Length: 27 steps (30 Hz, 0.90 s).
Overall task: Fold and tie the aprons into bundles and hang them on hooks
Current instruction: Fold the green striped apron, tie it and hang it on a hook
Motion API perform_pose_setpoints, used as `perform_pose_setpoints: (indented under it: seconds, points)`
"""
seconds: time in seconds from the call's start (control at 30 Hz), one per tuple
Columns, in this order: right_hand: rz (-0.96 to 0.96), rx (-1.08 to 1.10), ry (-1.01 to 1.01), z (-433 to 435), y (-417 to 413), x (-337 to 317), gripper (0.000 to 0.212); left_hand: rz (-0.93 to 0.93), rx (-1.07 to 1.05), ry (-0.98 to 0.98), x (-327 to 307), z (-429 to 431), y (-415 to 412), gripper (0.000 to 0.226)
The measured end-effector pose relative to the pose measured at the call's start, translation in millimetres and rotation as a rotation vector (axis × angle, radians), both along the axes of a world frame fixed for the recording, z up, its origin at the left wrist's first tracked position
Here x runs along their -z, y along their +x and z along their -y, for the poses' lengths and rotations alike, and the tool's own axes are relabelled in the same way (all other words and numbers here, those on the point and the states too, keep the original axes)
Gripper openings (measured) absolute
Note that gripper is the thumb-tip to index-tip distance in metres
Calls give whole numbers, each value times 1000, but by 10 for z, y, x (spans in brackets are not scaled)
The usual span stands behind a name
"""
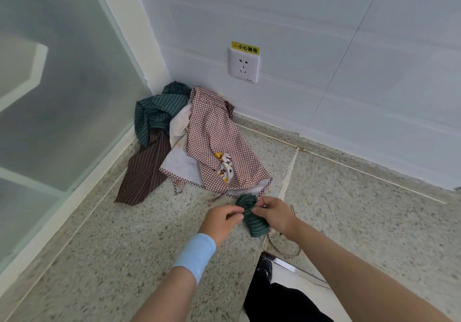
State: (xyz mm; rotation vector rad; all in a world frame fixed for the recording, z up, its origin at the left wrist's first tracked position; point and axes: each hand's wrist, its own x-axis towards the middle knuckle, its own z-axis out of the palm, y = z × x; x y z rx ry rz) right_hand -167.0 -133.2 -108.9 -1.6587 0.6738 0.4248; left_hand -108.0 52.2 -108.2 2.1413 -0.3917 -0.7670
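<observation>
item: green striped bundle [252,219], one apron rolled tight, held just above the counter [124,247] near its front edge. left hand [220,218] and right hand [273,215] were close together, one on each side, fingers pinching the roll at its waist; whether a knot was finished could not be told.

progress, as judged: first bundle folded and being tied, not yet hung. no hook was in view.

still loose, heaped in the counter's back left corner:
- checked apron [219,142], brown and white with a cartoon patch, on top, its hem reaching almost to the bundle
- pale cloth [179,162], partly under the checked apron
- green striped apron [154,112], crumpled against the glass panel [62,97]
- brown striped apron [144,172], lowest, spread toward the left edge

a checked strap [287,252] looped over the front edge, below the right wrist.

containers: none seen; all the cloth lay directly on the counter.

fixture: wall socket [244,65] above the heap.
</observation>
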Motion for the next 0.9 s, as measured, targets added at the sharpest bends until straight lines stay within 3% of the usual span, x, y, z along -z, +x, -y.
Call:
perform_pose_setpoints:
  seconds: [0.23, 0.4, 0.57, 0.77, 0.83, 0.9]
  points:
    - [-101, 317, 246, 10, 41, 31, 5, -103, -225, -131, 25, 233, -77, 23]
    - [-160, 368, 422, 7, 27, 54, 21, -70, -236, -156, 63, 456, -33, 19]
    - [-119, 326, 408, 30, 59, 94, 26, 73, -95, -50, 98, 604, 38, 10]
    - [-106, 241, 311, 100, 115, 120, 23, 126, 43, 47, 164, 682, 161, 15]
    - [-104, 203, 224, 144, 135, 112, 20, 95, 26, 36, 198, 680, 182, 18]
    - [-134, 82, 3, 237, 126, 83, 21, 44, -18, 14, 221, 643, 208, 24]
